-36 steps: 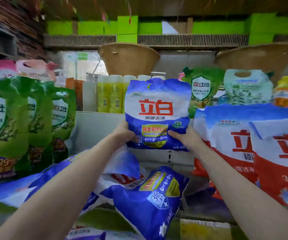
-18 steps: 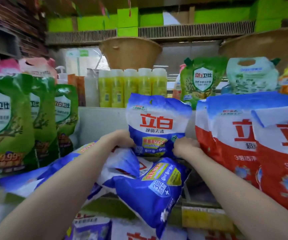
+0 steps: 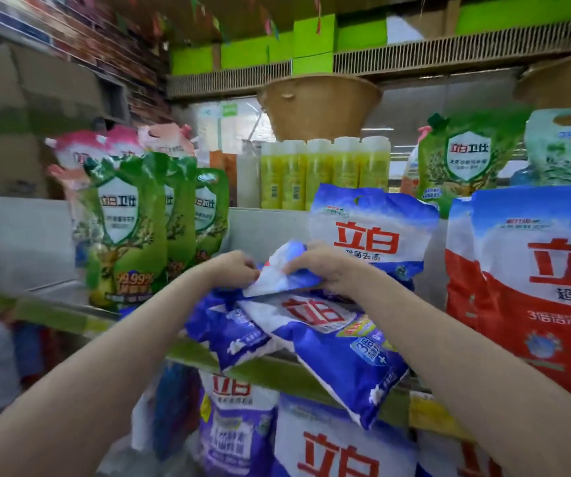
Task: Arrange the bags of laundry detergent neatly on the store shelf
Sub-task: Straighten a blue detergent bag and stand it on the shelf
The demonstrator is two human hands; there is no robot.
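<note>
Shop: shelves (image 3: 277, 368) crowded with detergent bags (image 3: 531, 294), rows of yellow bottles (image 3: 325, 173), identical green pouches (image 3: 122, 228).

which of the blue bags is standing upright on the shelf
The blue bag at the back, beside the red bags, stands upright. The blue bag both hands grip by its top lies slumped over the shelf edge.
</note>
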